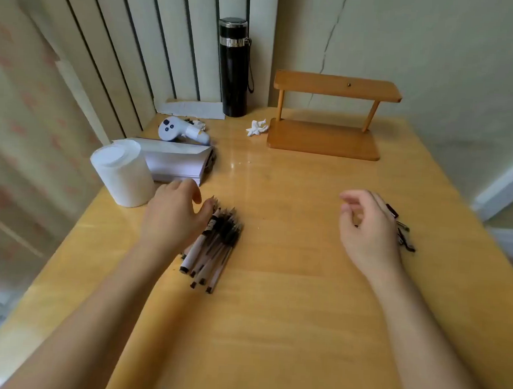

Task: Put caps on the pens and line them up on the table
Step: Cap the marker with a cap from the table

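Note:
A bundle of several uncapped pens [213,245] lies on the wooden table [287,301], tips pointing away from me. My left hand [174,213] rests at the bundle's left side, fingertips touching the pens near their tips, holding nothing that I can see. Several dark pen caps [403,230] lie in a small heap at the right. My right hand [364,225] hovers just left of the caps, fingers loosely curled and apart, with nothing in them. The hand hides part of the heap.
At the back left stand a white paper roll [123,174], a white box [176,162] and a white controller [181,131]. A black flask [234,69], a crumpled tissue [257,127] and a small wooden shelf [329,117] sit at the back.

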